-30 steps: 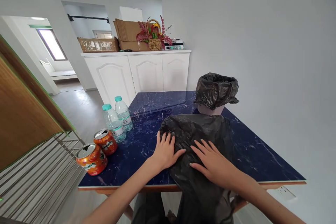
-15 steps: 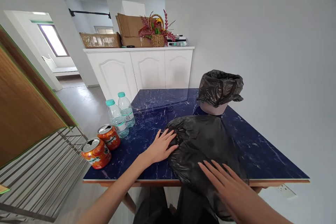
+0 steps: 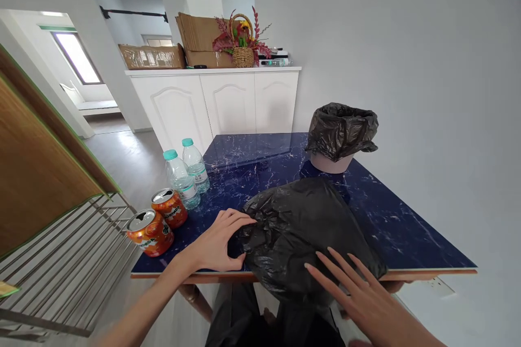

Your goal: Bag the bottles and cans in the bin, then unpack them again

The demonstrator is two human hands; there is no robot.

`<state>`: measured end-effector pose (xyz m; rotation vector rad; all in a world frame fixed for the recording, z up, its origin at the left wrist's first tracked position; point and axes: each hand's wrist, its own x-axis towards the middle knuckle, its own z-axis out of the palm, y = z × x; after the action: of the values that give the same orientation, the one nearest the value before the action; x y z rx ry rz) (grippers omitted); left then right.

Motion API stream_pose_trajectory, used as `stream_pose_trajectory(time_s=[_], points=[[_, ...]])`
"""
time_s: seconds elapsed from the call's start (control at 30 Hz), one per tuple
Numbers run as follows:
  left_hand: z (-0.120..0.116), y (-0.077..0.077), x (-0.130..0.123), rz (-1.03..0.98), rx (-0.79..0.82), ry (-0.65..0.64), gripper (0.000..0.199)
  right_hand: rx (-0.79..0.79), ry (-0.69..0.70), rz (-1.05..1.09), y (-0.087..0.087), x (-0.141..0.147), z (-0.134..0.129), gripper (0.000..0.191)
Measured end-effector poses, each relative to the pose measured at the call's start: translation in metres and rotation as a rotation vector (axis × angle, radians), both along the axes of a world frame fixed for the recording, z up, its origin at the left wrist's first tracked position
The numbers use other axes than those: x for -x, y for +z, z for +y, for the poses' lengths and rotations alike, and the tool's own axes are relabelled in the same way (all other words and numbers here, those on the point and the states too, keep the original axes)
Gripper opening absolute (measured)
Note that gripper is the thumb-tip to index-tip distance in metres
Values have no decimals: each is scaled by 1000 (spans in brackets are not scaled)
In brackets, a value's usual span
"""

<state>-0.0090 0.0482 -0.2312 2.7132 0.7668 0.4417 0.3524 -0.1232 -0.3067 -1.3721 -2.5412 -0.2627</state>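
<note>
A: Where's the black bag (image 3: pixel 313 217)?

B: On the blue table (image 3: pixel 411 238), at the near edge, between the hands. Spread loosely, bunched and creased at its left end, smoother on the far side. Near part hangs over the edge, above the lap.

A: And the hands?

B: Left hand (image 3: pixel 217 241) cupped at the bunched end, fingers bent, thumb well apart from them. No pinch that I can make out. Right hand (image 3: pixel 356 287) laid on the near right part, fingers straight and fanned, gripping nothing.

A: How would you work film like that well?

B: Lightly. It looks thin, so finger pads rather than nails. My judgement: let one hand anchor while the other strokes outward; otherwise the creases probably just travel. The left end wants the most patience, being the most crumpled.

A: Anything likely to go wrong?

B: The overhang could drag the rest down, so better to keep some weight of palm on the tabletop. Also watch the left forearm: two opened orange cans (image 3: pixel 150 236) stand near it, with two clear bottles (image 3: pixel 179 179) just behind. A wide sweep that way might knock one.

A: Other side?

B: More room. Bin (image 3: pixel 330 164) with a black liner (image 3: pixel 342 133) stands beyond the bag, apart from both hands
</note>
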Motion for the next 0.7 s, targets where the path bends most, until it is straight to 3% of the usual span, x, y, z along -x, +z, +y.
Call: stream_pose_trajectory(time_s=[0.07,0.13,0.27,0.33,0.4,0.53,0.6,0.7], points=[[-4,1,5,1,11,10,69,-37,-30,-10,-12,-9,7,81],[-4,-1,9,-29,12,34,55,-20,-27,27,-6,-24,14,68],[2,-6,15,-150,24,82,24,170,-168,221,39,-46,18,41],[5,-7,17,-212,43,110,19,236,-265,334,58,-46,14,39],[6,-7,18,-250,66,148,13,281,-271,364,63,-38,5,45],[5,-2,14,-284,93,209,25,212,-64,220,31,-8,-7,116],[5,2,9,-295,114,221,37,109,-77,136,9,5,-5,110],[5,11,5,-289,167,227,48,-25,-124,73,-9,6,7,73]])
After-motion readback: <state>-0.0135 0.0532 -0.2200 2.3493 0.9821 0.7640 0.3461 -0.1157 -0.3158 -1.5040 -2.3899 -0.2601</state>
